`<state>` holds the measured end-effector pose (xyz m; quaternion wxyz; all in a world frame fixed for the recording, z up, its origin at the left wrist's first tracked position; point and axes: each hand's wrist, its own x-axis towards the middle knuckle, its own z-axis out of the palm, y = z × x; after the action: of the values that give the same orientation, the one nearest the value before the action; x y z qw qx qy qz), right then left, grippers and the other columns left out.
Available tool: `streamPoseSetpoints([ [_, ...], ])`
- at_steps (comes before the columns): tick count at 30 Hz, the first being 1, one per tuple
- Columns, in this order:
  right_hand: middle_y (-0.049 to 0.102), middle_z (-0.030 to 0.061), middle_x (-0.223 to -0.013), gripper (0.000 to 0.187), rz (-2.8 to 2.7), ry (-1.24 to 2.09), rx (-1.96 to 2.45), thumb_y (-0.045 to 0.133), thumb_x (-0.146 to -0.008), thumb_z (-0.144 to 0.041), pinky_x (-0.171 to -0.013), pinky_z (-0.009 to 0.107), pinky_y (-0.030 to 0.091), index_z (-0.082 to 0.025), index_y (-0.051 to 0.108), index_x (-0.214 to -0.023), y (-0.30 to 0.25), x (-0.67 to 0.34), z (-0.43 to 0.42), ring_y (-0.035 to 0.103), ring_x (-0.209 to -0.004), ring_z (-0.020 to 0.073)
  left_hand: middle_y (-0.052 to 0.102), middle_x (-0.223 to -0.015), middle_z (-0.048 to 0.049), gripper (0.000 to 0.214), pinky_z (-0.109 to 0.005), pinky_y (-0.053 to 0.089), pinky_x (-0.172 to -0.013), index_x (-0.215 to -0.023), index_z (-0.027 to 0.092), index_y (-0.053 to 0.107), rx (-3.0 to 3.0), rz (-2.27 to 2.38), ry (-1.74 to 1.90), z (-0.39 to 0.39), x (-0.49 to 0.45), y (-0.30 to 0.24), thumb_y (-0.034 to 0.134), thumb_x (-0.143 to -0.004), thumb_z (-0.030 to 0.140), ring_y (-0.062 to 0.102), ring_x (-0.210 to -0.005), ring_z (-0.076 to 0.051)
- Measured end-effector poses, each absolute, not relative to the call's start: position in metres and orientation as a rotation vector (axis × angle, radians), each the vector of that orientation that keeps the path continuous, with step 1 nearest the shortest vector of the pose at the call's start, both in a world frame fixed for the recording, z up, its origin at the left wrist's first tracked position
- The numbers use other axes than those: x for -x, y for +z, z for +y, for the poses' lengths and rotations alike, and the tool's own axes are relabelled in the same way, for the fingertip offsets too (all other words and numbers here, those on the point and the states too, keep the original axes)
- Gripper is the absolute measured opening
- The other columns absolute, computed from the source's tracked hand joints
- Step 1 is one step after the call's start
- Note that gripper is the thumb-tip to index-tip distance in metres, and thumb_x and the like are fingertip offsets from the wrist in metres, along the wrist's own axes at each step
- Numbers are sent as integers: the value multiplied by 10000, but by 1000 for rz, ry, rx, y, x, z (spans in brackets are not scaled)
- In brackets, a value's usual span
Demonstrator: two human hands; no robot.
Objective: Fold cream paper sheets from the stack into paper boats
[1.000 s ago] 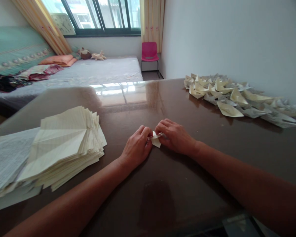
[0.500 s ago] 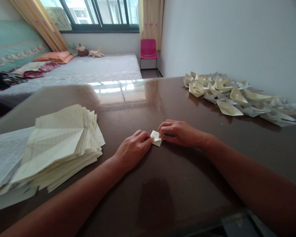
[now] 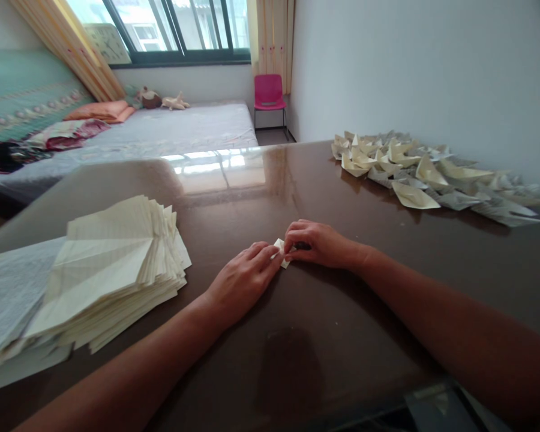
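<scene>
A small folded piece of cream paper (image 3: 284, 263) lies on the brown glossy table (image 3: 270, 306), mostly covered by fingers. My left hand (image 3: 247, 275) reaches it from the left, its fingertips pressed together on the paper's left side. From the right, my right hand (image 3: 312, 243) pinches the paper's right side with thumb and curled fingers. The fingertips of both hands almost meet over the paper.
A thick stack of creased paper sheets (image 3: 112, 258) sits on the left, beside printed sheets (image 3: 18, 294). Many folded paper boats (image 3: 416, 195) crowd the right side by the wall. Past the table are a bed (image 3: 207, 123) and a pink chair (image 3: 269, 93).
My hands have drawn closer together over the folded paper, and the left fingers now cover more of it. The whole view has shifted slightly.
</scene>
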<state>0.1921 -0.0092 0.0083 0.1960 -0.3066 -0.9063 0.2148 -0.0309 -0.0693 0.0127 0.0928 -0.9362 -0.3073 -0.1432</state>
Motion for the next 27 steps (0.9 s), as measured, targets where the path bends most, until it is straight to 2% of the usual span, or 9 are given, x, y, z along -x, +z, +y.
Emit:
streamPoseSetpoints([
  [4,640,29,-911,130,-2542,593,876,646,-846,-333,-779,263,427,-218,694,-885,9,-193,-8,567,-883,164,645,-1131,-91,293,-328,545,-860,-1175,131,598,2797,-861,-338,-73,32,13,440,-928,140,585,-1039,-204],
  [6,642,37,-925,159,-2545,608,854,609,-871,-283,-788,267,438,-209,687,-988,10,-195,-8,574,-874,162,645,-1159,-84,289,-321,551,-851,-1162,137,608,2791,-895,-284,-75,31,14,469,-909,129,602,-1036,-201],
  [8,636,51,-958,266,-2565,597,823,516,-918,-214,-810,272,446,-209,645,-1150,11,-196,-8,581,-875,154,649,-1167,-83,286,-328,552,-856,-1155,132,611,2783,-924,-258,-77,31,14,486,-898,126,613,-1032,-205],
  [11,611,78,-1027,394,-2667,431,814,421,-936,-130,-832,291,445,-249,586,-1273,14,-196,-13,563,-945,169,657,-1160,-74,276,-321,549,-863,-1145,133,609,2787,-964,-279,-77,30,14,476,-904,127,621,-1031,-200],
  [17,579,101,-1095,378,-2859,114,920,450,-948,-195,-800,326,434,-266,544,-1306,27,-191,-28,519,-987,209,622,-1243,-80,374,-327,530,-907,-1281,151,530,2788,-976,-230,-80,30,14,444,-918,139,598,-1105,-205],
  [23,576,106,-1101,361,-2885,66,1003,453,-954,-227,-784,319,428,-250,527,-1306,34,-186,-37,508,-1013,216,563,-1300,-172,389,-362,531,-885,-1280,59,530,2687,-891,10,-88,19,17,416,-911,106,557,-1158,-268],
  [27,585,92,-1087,367,-2799,158,1021,479,-928,-191,-801,308,425,-265,570,-1276,23,-186,-31,512,-1035,210,605,-1182,-160,360,-345,551,-796,-1244,58,555,2686,-957,106,-88,12,23,436,-910,119,577,-1056,-260],
])
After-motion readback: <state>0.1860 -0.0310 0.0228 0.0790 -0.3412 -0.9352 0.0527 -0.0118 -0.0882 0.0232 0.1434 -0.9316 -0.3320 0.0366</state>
